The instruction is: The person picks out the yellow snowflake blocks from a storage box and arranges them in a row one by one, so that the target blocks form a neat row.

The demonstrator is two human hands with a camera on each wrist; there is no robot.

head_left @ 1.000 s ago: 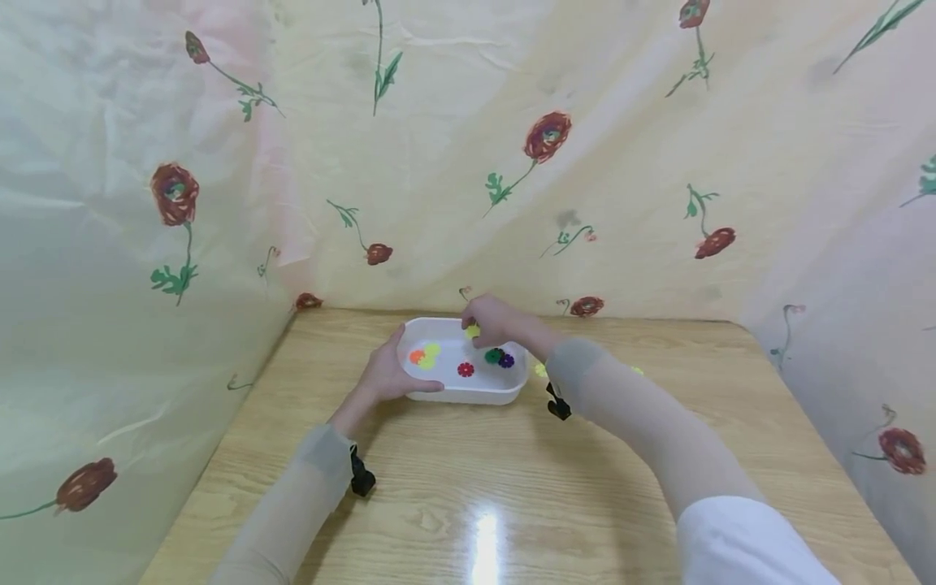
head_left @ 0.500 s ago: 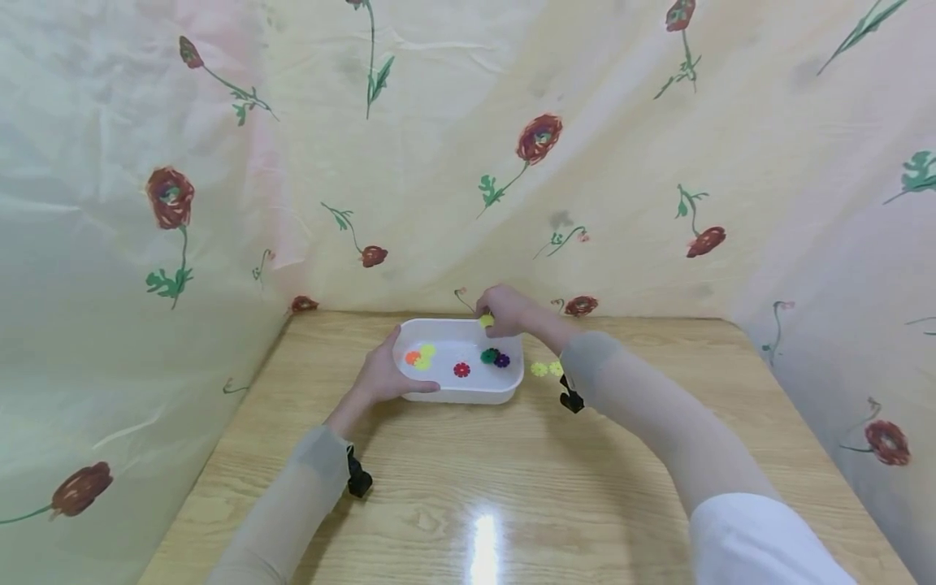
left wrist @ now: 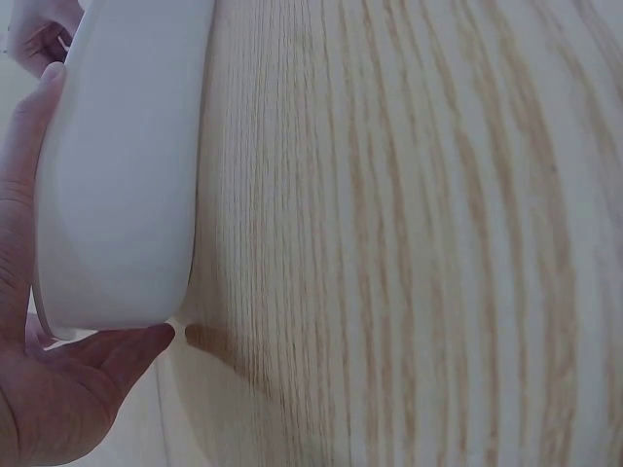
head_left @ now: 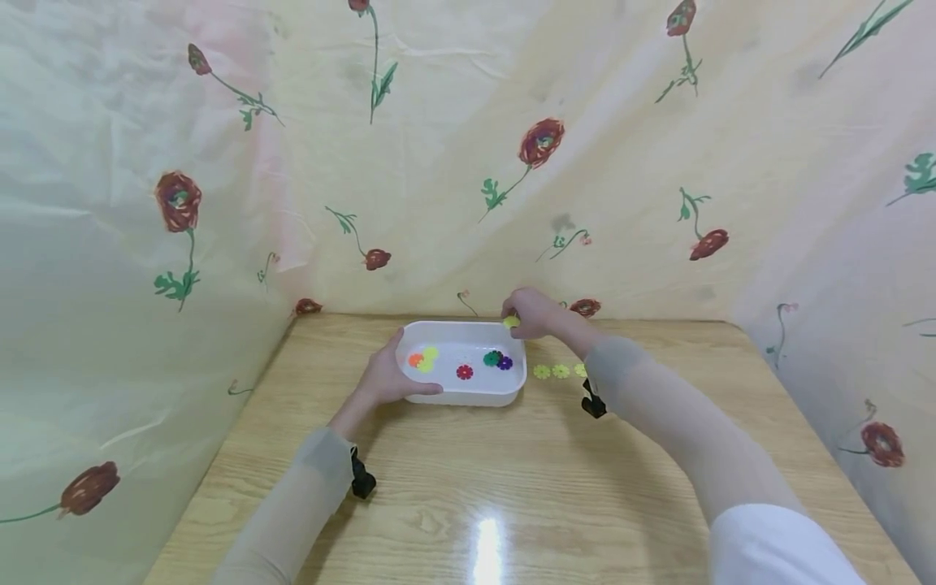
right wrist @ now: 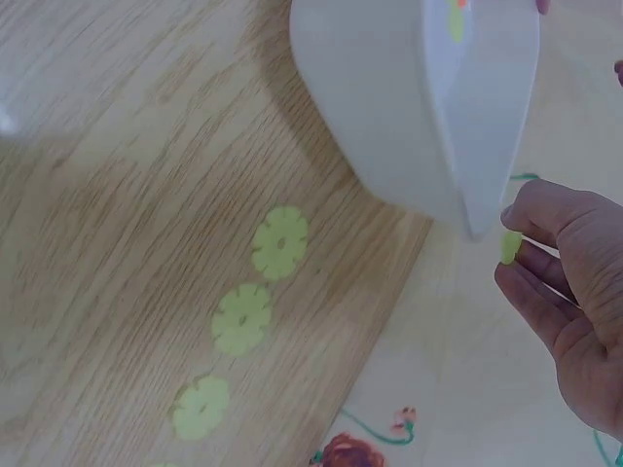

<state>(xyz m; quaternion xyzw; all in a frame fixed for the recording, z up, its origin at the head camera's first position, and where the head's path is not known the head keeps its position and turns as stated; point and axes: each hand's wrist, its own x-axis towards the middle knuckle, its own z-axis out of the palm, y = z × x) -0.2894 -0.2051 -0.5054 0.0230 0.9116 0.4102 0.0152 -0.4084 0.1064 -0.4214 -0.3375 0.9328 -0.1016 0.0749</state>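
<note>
My left hand (head_left: 382, 376) grips the left end of a white plastic tub (head_left: 462, 398), its thumb along the front rim. In the left wrist view the fingers wrap the tub's end wall. Between thumb and fingers, my right hand (head_left: 535, 313) pinches a yellow snowflake disc (right wrist: 511, 245), just beyond the tub's back right corner. Inside the tub lie an orange disc (head_left: 415, 360) with yellow discs (head_left: 426, 366), a red disc (head_left: 465, 372), and a green disc (head_left: 491, 359) by a purple one (head_left: 505, 363).
Right of the tub, several yellow discs (right wrist: 241, 319) lie in a row on the wooden table (head_left: 439, 471); my right forearm covers part of the row in the head view. A flowered cloth (head_left: 439, 162) hangs behind the table and along its sides.
My right hand has moved from over the tub's inside to the right, past its back right corner, carrying the yellow disc. More of the yellow row shows. My left hand keeps its hold.
</note>
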